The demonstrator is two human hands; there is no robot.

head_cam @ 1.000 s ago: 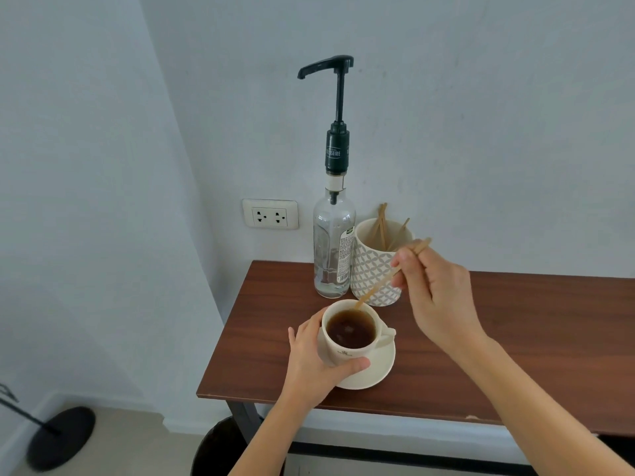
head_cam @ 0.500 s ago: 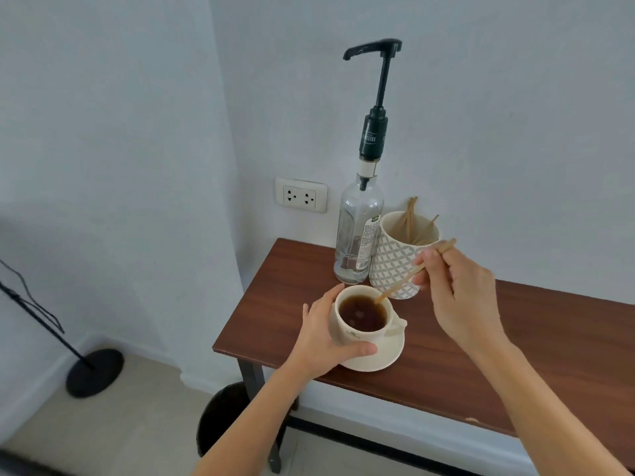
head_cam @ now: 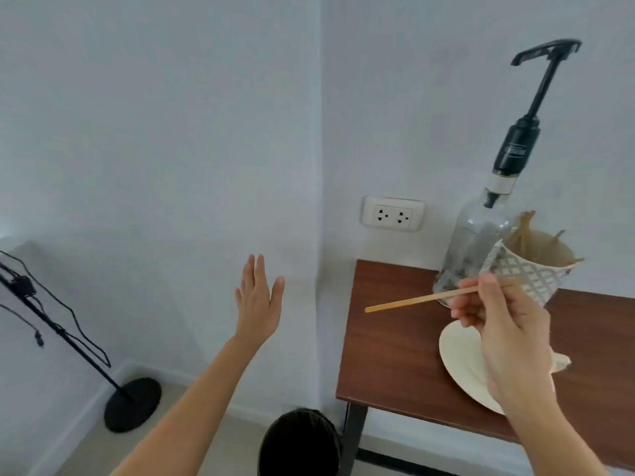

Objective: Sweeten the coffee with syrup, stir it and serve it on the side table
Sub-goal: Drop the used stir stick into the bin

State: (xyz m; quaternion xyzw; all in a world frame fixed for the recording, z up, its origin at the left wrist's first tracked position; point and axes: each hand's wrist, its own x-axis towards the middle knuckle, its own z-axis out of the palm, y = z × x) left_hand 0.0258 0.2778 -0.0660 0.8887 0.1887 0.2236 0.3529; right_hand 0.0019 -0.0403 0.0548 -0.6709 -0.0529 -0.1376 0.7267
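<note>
Above table [head_cam: 395,355] left edge: right hand [head_cam: 508,324] pinches stirrer [head_cam: 426,298], tip pointing left; cup hidden behind it, saucer [head_cam: 460,359] beneath. Left hand [head_cam: 257,297] spread, empty, off table. Syrup bottle [head_cam: 481,235], stick holder [head_cam: 536,273] behind.

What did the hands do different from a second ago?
The left hand let go of the cup and now hangs open in the air, left of the table. The right hand lifted the wooden stirrer out of the coffee and holds it pointing left. The camera turned left too. The syrup bottle, stick holder and saucer stayed put; the cup is hidden behind the right hand.
</note>
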